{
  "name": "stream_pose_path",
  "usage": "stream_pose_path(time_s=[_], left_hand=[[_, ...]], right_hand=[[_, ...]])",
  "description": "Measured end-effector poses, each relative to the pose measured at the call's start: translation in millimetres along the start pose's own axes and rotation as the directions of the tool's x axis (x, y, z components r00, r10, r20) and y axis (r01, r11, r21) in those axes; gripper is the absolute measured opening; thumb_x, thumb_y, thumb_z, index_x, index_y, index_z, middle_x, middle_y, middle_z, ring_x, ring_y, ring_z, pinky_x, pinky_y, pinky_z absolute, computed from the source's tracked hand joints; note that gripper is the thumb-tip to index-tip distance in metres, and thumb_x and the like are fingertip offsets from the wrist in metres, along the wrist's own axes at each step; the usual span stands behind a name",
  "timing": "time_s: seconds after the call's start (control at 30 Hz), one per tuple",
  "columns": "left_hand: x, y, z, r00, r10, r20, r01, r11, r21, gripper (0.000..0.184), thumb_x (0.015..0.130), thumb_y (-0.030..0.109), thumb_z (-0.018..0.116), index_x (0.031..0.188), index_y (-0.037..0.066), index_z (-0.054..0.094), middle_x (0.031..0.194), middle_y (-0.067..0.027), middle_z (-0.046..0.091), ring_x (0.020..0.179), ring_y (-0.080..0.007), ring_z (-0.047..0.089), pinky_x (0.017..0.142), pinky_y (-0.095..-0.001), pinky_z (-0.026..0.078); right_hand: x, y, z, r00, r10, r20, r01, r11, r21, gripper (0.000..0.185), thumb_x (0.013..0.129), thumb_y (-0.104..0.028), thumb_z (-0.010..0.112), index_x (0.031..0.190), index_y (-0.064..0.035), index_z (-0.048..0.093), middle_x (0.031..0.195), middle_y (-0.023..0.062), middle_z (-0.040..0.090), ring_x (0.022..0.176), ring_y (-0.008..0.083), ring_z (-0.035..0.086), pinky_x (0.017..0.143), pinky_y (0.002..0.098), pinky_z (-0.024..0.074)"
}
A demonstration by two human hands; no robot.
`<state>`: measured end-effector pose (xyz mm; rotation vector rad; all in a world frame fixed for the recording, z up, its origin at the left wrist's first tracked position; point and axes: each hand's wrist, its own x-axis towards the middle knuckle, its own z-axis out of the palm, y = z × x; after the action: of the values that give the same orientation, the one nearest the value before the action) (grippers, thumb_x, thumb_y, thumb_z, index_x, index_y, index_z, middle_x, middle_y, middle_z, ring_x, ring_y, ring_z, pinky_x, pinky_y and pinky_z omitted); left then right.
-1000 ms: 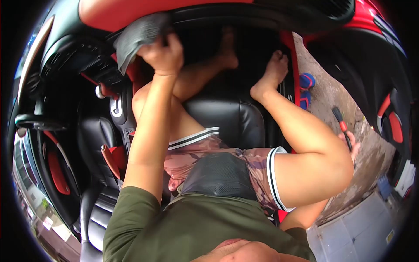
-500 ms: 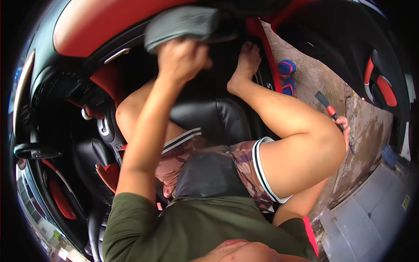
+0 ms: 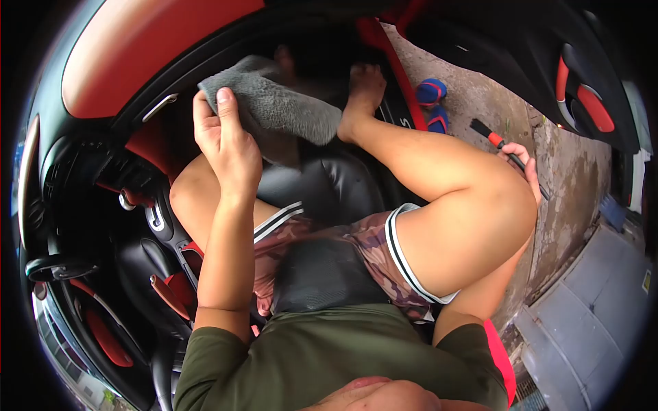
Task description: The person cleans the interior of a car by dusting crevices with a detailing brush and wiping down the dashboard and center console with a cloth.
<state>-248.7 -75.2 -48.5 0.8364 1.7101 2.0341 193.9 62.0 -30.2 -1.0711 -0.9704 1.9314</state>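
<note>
A grey cloth (image 3: 277,103) hangs from my left hand (image 3: 229,140); its upper left corner is pinched between my thumb and fingers. It spreads to the right above the front of the black seat, in front of the dark footwell. At the right, beside my bent knee, my right hand (image 3: 522,161) is closed around a detailing brush (image 3: 510,149). The brush has dark bristles, a red band and a black handle, with the bristles pointing up and left. My knee hides part of that hand.
I sit on a black car seat (image 3: 336,181). The open car door (image 3: 576,103) is to the right, with blue and red flip-flops (image 3: 432,92) on the ground outside. A gear lever (image 3: 127,198) and handbrake (image 3: 171,294) are on the left. The red dashboard panel (image 3: 151,48) curves ahead.
My left hand has moved down and left with the cloth, which now hangs more open. My right hand has shifted slightly up with the brush, and more of its fingers show.
</note>
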Motion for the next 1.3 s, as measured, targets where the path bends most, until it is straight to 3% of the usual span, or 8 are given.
stream_pose_path(time_s=[0.27,0.43,0.53,0.7,0.77,0.83,1.03,1.3], left_hand=[[6.9,18.8,-0.3,0.823,0.515,0.239,-0.532,0.551,0.643,0.016,0.107,0.01,0.059,0.107,-0.003,0.069,0.08,-0.0097,0.066,0.076,-0.0092,0.062,0.067,-0.0275,0.051],[12.8,29.2,-4.4,0.941,-0.242,0.237,0.253,0.967,-0.016,0.021,0.11,0.018,0.054,0.115,0.002,0.068,0.098,0.0009,0.068,0.084,-0.0095,0.063,0.079,-0.0245,0.05],[17.8,54.6,-2.5,0.867,-0.459,0.194,0.496,0.833,-0.245,0.03,0.111,0.023,0.051,0.13,0.001,0.06,0.117,-0.0102,0.071,0.102,-0.0201,0.071,0.093,-0.0351,0.058],[18.6,78.8,-45.9,0.931,-0.105,0.349,0.347,0.55,-0.76,0.044,0.111,0.028,0.043,0.144,-0.001,0.053,0.144,-0.0137,0.06,0.126,-0.0308,0.062,0.116,-0.0452,0.045],[-4.6,-1.3,-87.9,0.802,-0.432,0.413,0.559,0.298,-0.774,0.036,0.11,0.025,0.046,0.133,0.002,0.061,0.129,-0.01,0.068,0.12,-0.0242,0.065,0.109,-0.0414,0.051],[-45.1,-25.8,-82.3,0.57,-0.706,0.42,0.804,0.374,-0.463,0.037,0.109,0.026,0.049,0.133,0.002,0.063,0.129,-0.0106,0.07,0.116,-0.0237,0.067,0.105,-0.0412,0.054],[-11.9,36.4,-43.5,0.737,-0.457,0.498,0.674,0.445,-0.59,0.068,0.11,0.055,0.033,0.141,0.0,0.057,0.135,-0.0188,0.067,0.124,-0.0335,0.065,0.109,-0.0484,0.052],[7.6,31.1,-9.0,0.915,-0.321,0.244,0.327,0.945,0.014,0.036,0.111,0.029,0.056,0.12,-0.001,0.071,0.105,-0.0066,0.076,0.094,-0.0121,0.07,0.09,-0.0276,0.054]], right_hand=[[0.1,16.0,7.3,0.999,-0.039,-0.026,0.042,0.99,0.135,0.048,0.106,-0.052,0.055,0.124,-0.0065,0.055,0.104,0.0067,0.061,0.09,0.0154,0.061,0.08,0.0298,0.0519],[11.1,19.7,-3.5,0.969,-0.164,0.183,0.127,0.972,0.2,0.046,0.107,-0.05,0.054,0.121,-0.0062,0.052,0.104,0.008,0.059,0.089,0.0166,0.059,0.081,0.0305,0.0509],[4.8,17.9,25.0,0.986,-0.164,0.013,0.162,0.981,0.105,0.04,0.11,-0.045,0.051,0.119,-0.006,0.049,0.099,0.0068,0.054,0.082,0.016,0.054,0.077,0.0304,0.0479],[-4.3,5.9,-10.9,0.992,-0.121,0.045,0.121,0.993,0.003,0.043,0.109,-0.048,0.051,0.12,-0.0058,0.049,0.1,0.007,0.056,0.083,0.0153,0.054,0.078,0.0296,0.0474],[2.7,2.7,-28.8,0.984,-0.155,0.086,0.158,0.987,-0.034,0.044,0.109,-0.049,0.052,0.12,-0.0056,0.049,0.101,0.0074,0.057,0.084,0.0152,0.055,0.078,0.0296,0.0477],[6.8,5.5,-24.0,0.984,-0.161,0.072,0.164,0.985,-0.045,0.046,0.108,-0.05,0.052,0.12,-0.0054,0.05,0.102,0.0078,0.057,0.085,0.0152,0.056,0.078,0.0298,0.048],[-0.5,4.2,35.3,0.995,-0.054,-0.079,0.062,0.993,0.104,0.048,0.107,-0.052,0.052,0.119,-0.0053,0.052,0.101,0.008,0.059,0.085,0.0153,0.056,0.076,0.0305,0.0481],[-3.0,-27.6,-10.2,0.972,-0.228,-0.059,0.203,0.938,-0.282,0.049,0.111,-0.048,0.046,0.114,-0.0014,0.063,0.086,0.0059,0.057,0.077,0.0121,0.052,0.072,0.0288,0.0438]])
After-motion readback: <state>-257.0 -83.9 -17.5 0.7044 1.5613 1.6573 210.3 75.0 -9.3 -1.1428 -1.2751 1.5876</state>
